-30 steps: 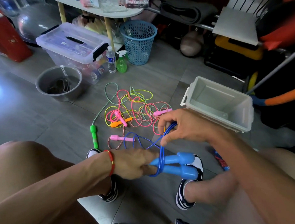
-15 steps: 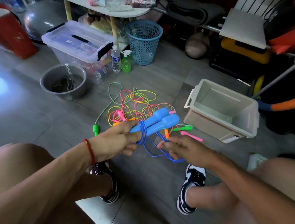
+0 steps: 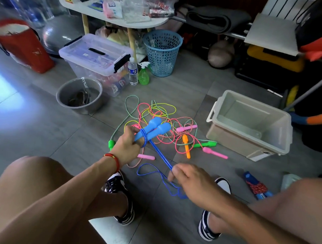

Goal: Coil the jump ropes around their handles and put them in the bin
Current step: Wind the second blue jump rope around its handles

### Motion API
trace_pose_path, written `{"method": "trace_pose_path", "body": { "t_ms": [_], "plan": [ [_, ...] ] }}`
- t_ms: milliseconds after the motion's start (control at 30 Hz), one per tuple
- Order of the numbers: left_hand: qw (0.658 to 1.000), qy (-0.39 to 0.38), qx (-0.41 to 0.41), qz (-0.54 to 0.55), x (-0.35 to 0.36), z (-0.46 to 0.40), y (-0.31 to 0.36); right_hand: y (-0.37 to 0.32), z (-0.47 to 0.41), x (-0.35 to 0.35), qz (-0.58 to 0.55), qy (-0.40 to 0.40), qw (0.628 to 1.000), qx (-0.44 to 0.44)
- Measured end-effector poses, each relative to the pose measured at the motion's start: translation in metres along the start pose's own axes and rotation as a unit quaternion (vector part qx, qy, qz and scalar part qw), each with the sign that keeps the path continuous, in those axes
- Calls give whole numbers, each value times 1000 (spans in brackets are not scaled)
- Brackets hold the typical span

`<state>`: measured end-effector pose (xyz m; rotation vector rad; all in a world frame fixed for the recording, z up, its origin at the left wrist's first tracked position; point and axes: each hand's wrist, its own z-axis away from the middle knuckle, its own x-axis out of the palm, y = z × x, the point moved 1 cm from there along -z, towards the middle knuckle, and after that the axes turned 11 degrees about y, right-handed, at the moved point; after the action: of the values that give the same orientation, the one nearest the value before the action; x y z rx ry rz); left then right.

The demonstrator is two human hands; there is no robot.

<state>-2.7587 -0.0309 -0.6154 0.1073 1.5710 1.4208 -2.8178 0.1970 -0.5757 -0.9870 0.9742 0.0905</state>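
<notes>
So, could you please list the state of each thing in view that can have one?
blue handles: paired, gripped by left hand, a few coils on
blue rope: taut to right hand, rest loose on floor
beige bin: open, empty
clear storage box: lid latched
other jump ropes: tangled, uncoiled

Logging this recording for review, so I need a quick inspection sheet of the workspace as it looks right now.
Surface: grey tiled floor.
Job's things: blue handles wrapped with a few turns of blue rope; tangled rope pile; beige bin, nothing seen inside.
Clutter: coiled rope lies outside the bin.
Hands: left hand grips the handles; right hand pinches the rope.
Cables: nothing seen.
Surroundings: blue basket, clear lidded box, metal bowl.
</notes>
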Motion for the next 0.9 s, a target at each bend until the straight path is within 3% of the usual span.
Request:
{"method": "trace_pose_path", "body": {
  "t_ms": [133,200,233,300,500,567,667,767,900],
  "plan": [
    [994,6,38,-101,5,1,5,-20,14,-4,78,33,994,-72],
    [987,-41,42,-152,9,5,10,-31,14,-18,180,36,968,-168],
    [978,-73,58,-184,13,10,12,-31,10,-25,260,53,933,-242],
    [956,-132,94,-243,22,21,15,-23,1,-44,347,105,874,-324],
    [852,-285,205,-388,30,49,37,-15,-28,-86,370,104,826,-412],
    [823,-331,260,-381,29,64,48,-14,-37,-91,371,76,838,-393],
    [814,-363,312,-330,20,83,63,-7,-52,-102,345,13,877,-333],
    [809,-347,369,-299,8,99,83,0,-62,-107,174,-38,953,-246],
    [816,-300,440,-224,-9,111,103,11,-74,-105,69,-110,978,-165]
  ]
}}
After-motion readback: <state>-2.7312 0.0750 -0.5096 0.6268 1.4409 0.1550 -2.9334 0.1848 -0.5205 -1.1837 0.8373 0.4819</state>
